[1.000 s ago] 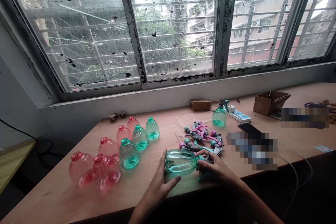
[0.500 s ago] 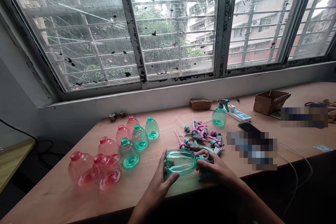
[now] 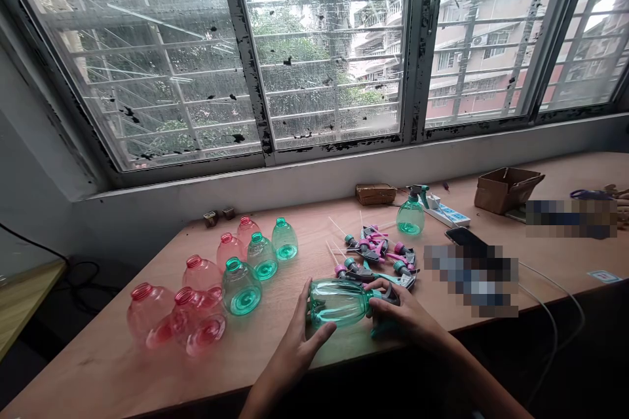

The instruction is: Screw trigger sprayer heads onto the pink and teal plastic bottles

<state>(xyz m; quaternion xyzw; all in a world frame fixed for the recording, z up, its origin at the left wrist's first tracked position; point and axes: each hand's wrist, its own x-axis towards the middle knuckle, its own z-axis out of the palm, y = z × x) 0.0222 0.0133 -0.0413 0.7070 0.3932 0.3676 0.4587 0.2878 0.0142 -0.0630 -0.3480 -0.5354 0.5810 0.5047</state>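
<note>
Both my hands are on one green bottle (image 3: 339, 302), held on its side just over the near edge of the table (image 3: 108, 376), base toward my L, neck toward my R. L hand (image 3: 297, 337) is part-curled round the base end, fingers up the far side, thumb spread along the near side. R hand (image 3: 405, 309) is closed in tighter at the neck, fingers & thumb pinching around the spray head (image 3: 392, 295) (mostly hidden by my own fingers, so can't tell how far it's screwed on). Its teal trigger pokes out below my R fingers.

Just beyond my grip: a pile of loose heads (image 3: 373, 250), pink/teal w/ grey, thin tubes sticking out, mostly away to the L. Past those, a sprayer (image 3: 409, 217) stands upright, head on, next to a power strip (image 3: 446, 215); a brown block (image 3: 375, 194) sits by the wall, L of it.

L of my grip, well apart from the pile: 3 green empties (image 3: 242, 291) & 5 red bottles (image 3: 147, 314), all upright, necks open. R of my grip: phone (image 3: 464, 239), partly blurred out, w/ a cable (image 3: 554, 327) running off the table edge; farther R & back, an open carton (image 3: 504, 193).
</note>
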